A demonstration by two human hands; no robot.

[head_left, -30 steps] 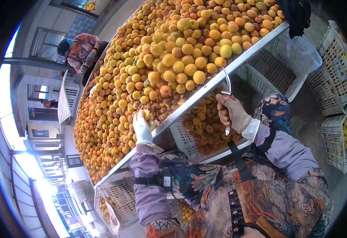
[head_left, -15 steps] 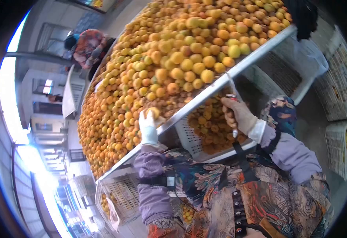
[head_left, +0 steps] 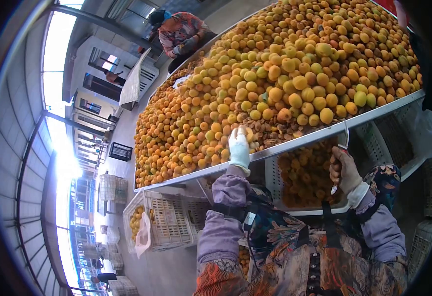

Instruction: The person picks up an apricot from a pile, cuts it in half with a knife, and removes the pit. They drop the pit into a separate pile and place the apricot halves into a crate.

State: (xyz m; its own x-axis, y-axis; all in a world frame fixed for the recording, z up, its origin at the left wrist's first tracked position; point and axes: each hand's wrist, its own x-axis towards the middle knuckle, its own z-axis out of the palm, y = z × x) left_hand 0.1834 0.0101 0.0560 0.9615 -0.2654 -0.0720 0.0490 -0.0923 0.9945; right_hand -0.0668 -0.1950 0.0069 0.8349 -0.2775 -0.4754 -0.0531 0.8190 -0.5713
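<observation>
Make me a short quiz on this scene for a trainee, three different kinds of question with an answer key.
1. Which hand holds the curved metal tool?
2. True or false: the white crate below the table's near edge contains fruit.
3. The glove on the left hand is: a) black; b) red; c) white.

Key: 1. The right hand. 2. True. 3. c.

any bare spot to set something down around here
Bare floor shows in a patch bordered by the white crates and the left sleeve. The table is crowded, fruit heaped nearly to its rim and around the left hand.
</observation>
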